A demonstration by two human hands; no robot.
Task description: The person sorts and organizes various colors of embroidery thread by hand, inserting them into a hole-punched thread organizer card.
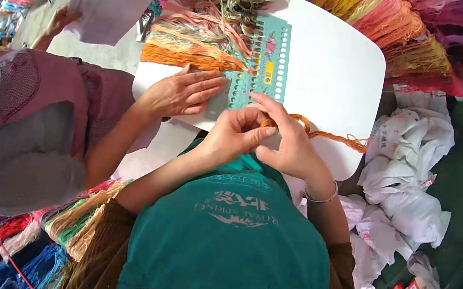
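I have one twisted skein of orange-brown thread (pixel 333 137) in front of me, at the near edge of the white round-cornered board (pixel 339 53), its loose end trailing to the right. Two bare hands are at it: my left hand (pixel 227 135) pinches the thread between thumb and fingers; my right hand (pixel 293 144) bends around it, but I cannot tell whether those fingers grip or merely guide. Holding it close to the body probably gives both hands a clear view of the strands.

Beyond lies one flat teal card with punched holes (pixel 278 86), bearing one small yellow label (pixel 269 73). Long thread bundles in orange, cream and pink (pixel 190 57) run leftward from its holes, apparently spread so the colours don't mix; they overlap too much for me to count.

At my left, a co-worker's two hands show: one lies flat (pixel 182 91) by the card, perhaps steadying it; the other (pixel 62 20) grasps one white printed sheet (pixel 115 1). White plastic bags (pixel 410 134) crowd the right, uncountable.
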